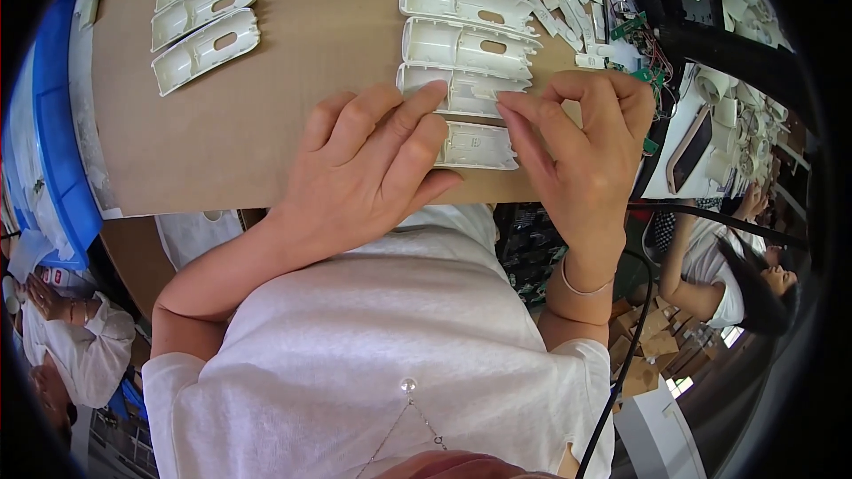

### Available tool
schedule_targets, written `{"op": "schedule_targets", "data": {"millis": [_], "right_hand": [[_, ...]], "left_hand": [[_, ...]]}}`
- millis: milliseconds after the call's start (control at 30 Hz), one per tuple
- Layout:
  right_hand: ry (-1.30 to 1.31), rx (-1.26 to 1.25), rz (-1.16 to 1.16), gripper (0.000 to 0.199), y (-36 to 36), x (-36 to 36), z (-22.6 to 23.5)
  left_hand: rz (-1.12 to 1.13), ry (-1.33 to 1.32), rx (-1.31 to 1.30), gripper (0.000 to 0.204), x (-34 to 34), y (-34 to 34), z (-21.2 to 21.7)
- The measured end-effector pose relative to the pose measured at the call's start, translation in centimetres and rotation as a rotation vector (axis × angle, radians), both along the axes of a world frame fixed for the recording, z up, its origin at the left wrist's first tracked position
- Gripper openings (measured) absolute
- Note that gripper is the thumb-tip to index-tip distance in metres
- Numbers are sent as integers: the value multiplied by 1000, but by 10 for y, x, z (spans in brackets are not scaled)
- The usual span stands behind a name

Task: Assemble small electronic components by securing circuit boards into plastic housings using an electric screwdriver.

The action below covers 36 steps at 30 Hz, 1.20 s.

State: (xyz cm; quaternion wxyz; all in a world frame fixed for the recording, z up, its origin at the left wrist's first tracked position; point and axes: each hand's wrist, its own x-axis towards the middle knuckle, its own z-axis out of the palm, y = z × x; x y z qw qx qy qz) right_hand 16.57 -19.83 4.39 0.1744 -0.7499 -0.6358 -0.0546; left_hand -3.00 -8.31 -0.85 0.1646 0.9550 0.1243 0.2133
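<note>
A column of off-white plastic shell halves (466, 4) runs down the middle of the table. My left hand (373, 151) lies over the left part of the nearer shells, fingers apart, its index fingertip touching the inside of one white shell (466, 99). At that shell's right end, my right hand (590, 142) pinches thumb and index finger together around a small white plastic piece (485, 92), mostly hidden by the fingertips. Closest to me lies another shell (479, 145), its left end covered by my left hand.
More shell halves (206, 49) lie at the upper left. Small white plastic strips (572, 4) are heaped at the upper right, near green circuit boards (629, 27) with wires. A phone (690, 149) and blue bin (67, 142) flank the table. Other people sit at both sides.
</note>
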Motion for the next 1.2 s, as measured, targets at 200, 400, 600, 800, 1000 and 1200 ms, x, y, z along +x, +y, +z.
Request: {"op": "schedule_targets", "data": {"millis": [200,400,600,800,1000,1200], "right_hand": [[61,-17,45,26,-7,4,3],[87,-71,63,39,-7,1,-3],[72,-39,67,39,-5,4,-4],[-43,111,-163,23,3,36,-7],[-171,152,-138,16,20,57,-30],[-180,155,-171,16,9,54,-22]], "left_hand": [[-6,-20,21,44,0,1,-1],[2,-29,19,42,0,0,-2],[0,-17,26,41,0,0,-2],[8,-27,-80,54,0,-2,2],[-79,-144,-136,56,2,23,10],[-268,-257,-64,59,40,72,28]]}}
